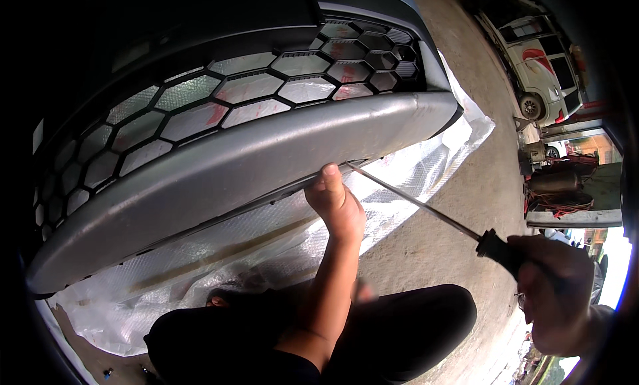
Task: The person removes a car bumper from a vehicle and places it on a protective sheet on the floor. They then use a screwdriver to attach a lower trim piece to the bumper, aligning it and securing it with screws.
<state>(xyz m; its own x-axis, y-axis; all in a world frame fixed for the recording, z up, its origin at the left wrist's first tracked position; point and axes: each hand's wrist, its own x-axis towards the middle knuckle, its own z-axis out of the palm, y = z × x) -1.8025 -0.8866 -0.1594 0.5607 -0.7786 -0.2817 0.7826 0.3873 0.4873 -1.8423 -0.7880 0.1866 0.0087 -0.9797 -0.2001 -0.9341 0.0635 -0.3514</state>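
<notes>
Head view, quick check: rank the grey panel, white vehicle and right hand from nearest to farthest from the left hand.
1. Grey panel: touching the left hand, at its lower edge.
2. Right hand: lower right, around the screwdriver handle.
3. White vehicle: upper right, in the background.

Clear plastic bubble wrap (pixel 432 160) lies on grey concrete floor (pixel 486 172) below the left fingers (pixel 331 174). Well right of them stands a white, red-marked vehicle (pixel 548 85).

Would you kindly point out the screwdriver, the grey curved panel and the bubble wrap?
Screwdriver (pixel 496 249): head view, front of its black handle.
Grey curved panel (pixel 256 164): head view, middle of its surface.
Bubble wrap (pixel 285 260): head view, its wrinkled surface.
</notes>
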